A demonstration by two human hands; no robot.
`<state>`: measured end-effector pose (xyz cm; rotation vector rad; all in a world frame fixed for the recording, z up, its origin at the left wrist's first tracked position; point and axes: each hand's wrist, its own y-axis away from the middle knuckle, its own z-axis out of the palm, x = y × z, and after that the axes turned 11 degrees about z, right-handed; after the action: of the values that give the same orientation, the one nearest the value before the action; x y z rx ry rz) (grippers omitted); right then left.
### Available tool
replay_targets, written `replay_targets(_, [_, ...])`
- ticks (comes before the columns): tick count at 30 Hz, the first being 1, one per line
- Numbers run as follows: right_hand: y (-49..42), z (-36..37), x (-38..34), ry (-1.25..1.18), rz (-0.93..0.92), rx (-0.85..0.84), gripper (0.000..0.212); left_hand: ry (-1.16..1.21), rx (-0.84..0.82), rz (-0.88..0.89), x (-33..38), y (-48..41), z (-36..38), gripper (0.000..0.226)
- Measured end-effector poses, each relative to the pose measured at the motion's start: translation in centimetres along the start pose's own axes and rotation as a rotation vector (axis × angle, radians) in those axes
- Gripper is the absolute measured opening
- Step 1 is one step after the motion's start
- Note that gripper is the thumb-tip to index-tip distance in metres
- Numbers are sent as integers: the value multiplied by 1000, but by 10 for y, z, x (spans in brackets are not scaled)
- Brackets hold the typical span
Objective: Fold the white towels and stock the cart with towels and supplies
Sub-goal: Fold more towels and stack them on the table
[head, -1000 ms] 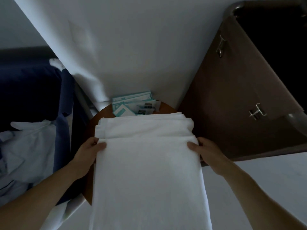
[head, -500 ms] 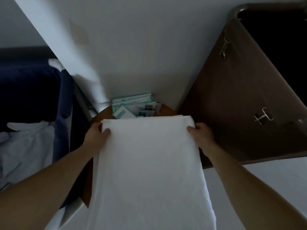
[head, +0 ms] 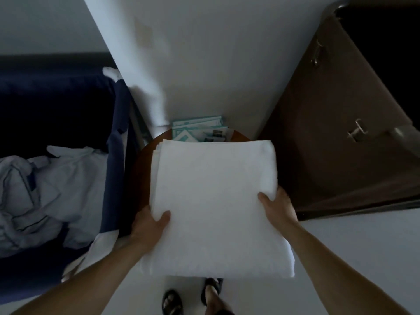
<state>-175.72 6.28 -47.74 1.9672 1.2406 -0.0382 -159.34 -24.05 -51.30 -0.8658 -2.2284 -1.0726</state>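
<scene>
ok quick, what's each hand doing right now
Left hand: grips the left edge of the folded white towel, thumb on top.
Right hand: grips the towel's right edge, thumb on top.

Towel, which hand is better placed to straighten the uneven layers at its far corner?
Probably left. The uneven layers fan out at the far left corner of the towel, straight ahead of the left hand. The right hand grips the opposite side, where the edge looks neatly folded.

Folded white towel (head: pixel 213 201) between both hands (head: pixel 278 206)
</scene>
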Motion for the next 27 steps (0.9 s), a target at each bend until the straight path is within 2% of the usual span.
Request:
replay_targets(7, [54, -1, 50, 43, 183, -44, 69, -101, -42, -95, -1, 43, -9, 82])
replay_targets(14, [83, -1, 64, 112, 196, 20, 72, -34, -180, -182, -6, 72, -9, 85])
replay_targets(19, [73, -7, 70, -110, 224, -97, 67, 194, -146, -190, -10, 69, -14, 84])
replay_targets(23, [57, -9, 78, -180, 279, -193, 77, 372, -120, -267, -20, 56, -19, 108])
replay_targets(25, [49, -10, 77, -239, 284, -216, 78, 403, -97, -270, -25, 51, -20, 112])
replay_targets(27, [48, -12, 69, -291, 271, -232, 71, 457, -127, -281, -14, 52, -23, 97])
